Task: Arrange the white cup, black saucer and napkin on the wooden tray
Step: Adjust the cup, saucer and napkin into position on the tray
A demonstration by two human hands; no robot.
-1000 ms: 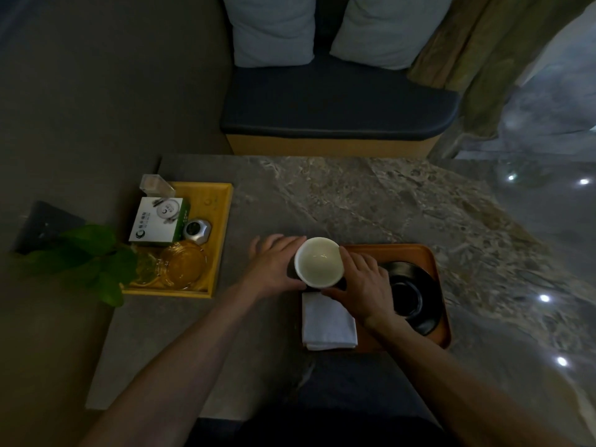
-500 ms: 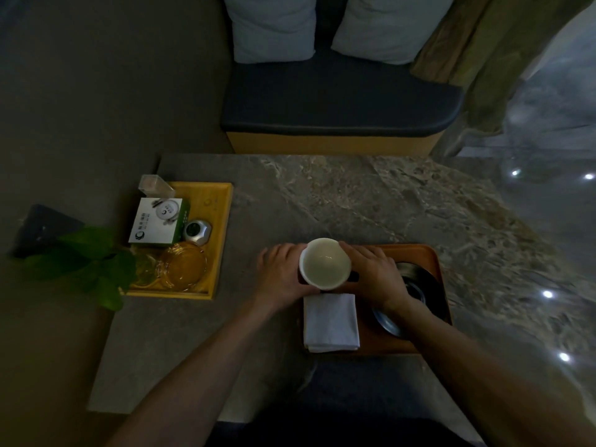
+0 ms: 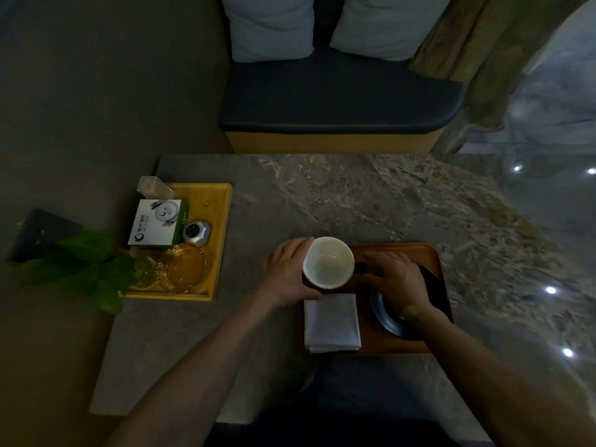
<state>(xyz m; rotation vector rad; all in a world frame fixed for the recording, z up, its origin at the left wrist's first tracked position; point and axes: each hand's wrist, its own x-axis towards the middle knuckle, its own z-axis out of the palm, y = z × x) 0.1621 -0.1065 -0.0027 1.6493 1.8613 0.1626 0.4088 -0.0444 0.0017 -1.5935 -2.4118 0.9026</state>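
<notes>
White cup [image 3: 328,262] stands upright at the wooden tray's [image 3: 432,262] left end, the left hand [image 3: 288,275] curled around its left side. Just in front, the folded napkin [image 3: 332,321] reaches the tray's near-left edge. The right hand [image 3: 395,280], fingers spread, lies over the black saucer [image 3: 387,321] on the tray's right half. Bare marble worktop [image 3: 354,201] lies open behind, with a yellow tray [image 3: 222,221] well apart to the left.

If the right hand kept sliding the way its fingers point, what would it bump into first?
Probably the white cup. The right hand lies over the black saucer, fingers pointing left toward the cup, nearly touching it. Height is hard to judge, so it might pass beneath.
</notes>
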